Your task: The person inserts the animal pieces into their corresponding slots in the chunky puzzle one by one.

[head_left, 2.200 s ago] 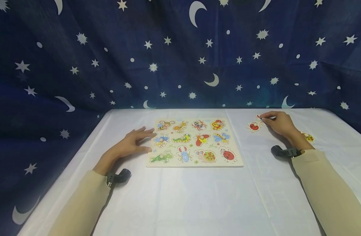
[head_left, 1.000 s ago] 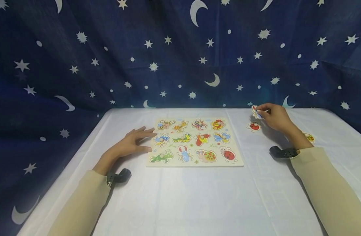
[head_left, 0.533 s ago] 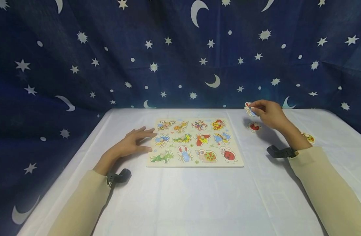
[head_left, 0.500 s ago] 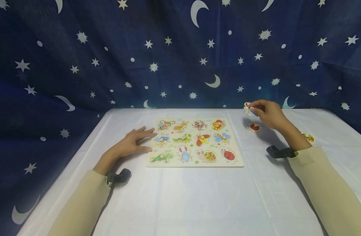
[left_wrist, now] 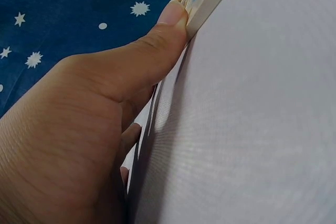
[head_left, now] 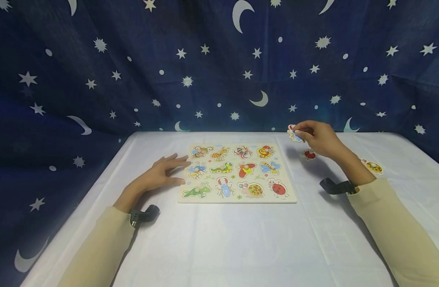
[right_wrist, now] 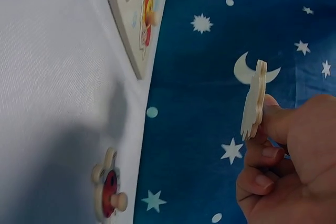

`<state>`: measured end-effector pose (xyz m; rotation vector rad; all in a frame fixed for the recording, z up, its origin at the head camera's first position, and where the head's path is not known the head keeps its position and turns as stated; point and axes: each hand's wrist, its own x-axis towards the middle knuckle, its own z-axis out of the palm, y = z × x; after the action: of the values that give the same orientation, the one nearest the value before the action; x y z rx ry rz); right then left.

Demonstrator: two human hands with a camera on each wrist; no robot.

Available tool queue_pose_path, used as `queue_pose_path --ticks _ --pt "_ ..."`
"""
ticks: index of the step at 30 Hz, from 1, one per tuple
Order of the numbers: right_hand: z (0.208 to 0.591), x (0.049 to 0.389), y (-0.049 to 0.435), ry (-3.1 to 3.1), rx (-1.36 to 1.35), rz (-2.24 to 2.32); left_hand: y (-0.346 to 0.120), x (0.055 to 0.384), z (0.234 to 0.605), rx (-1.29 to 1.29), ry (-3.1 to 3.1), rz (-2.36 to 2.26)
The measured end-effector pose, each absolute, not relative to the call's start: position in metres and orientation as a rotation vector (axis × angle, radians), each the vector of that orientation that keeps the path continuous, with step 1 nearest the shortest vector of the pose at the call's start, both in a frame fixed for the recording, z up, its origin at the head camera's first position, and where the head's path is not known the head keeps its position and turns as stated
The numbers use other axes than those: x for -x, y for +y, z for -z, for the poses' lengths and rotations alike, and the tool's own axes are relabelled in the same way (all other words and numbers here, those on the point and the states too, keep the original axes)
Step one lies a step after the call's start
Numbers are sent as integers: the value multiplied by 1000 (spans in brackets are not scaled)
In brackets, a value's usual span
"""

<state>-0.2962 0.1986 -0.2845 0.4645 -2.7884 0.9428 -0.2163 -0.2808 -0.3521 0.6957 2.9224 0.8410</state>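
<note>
My right hand point(head_left: 321, 137) pinches a stag beetle puzzle piece point(head_left: 295, 134), blue with red pincers, raised above the table's back right. Its bare wooden underside faces the camera in the right wrist view. My left hand point(head_left: 163, 171) lies with fingers spread at the left edge of the wooden insect peg puzzle board point(head_left: 212, 201); its thumb touches the board's edge in the left wrist view. Knobbed pieces fill the board's upper rows and a green grasshopper point(head_left: 196, 191) sits at lower left. The stag beetle, snail and ladybug pictures in the bottom row show no knobs.
A loose ladybug piece point(head_left: 308, 154) lies knob up on the white tablecloth point(head_left: 241, 243), just below my right hand. Farther right a snail piece point(head_left: 373, 166) lies partly behind the right forearm. A dark blue starry curtain point(head_left: 212, 63) hangs behind the table.
My right hand has lifted the stag beetle piece off the table from beside the ladybug piece and carried it left, towards the board. The left hand and the board have stayed put.
</note>
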Motion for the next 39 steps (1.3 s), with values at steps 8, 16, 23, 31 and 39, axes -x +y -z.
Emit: queue_pose_path --ticks 8,16,23,31,39 --pt "278 288 188 -2756 -567 -926 -281 217 352 -710 2920 -843" --pt "273 278 176 -2762 -621 -911 -281 218 352 -711 2922 -839" --pt "271 273 164 -2760 -679 -916 -281 218 353 -700 2925 -834" --pt "278 272 152 -2741 -866 -890 -282 218 354 -714 2923 -840" --pt "285 267 138 -2698 -1026 -878 -281 217 353 -715 2919 -841"
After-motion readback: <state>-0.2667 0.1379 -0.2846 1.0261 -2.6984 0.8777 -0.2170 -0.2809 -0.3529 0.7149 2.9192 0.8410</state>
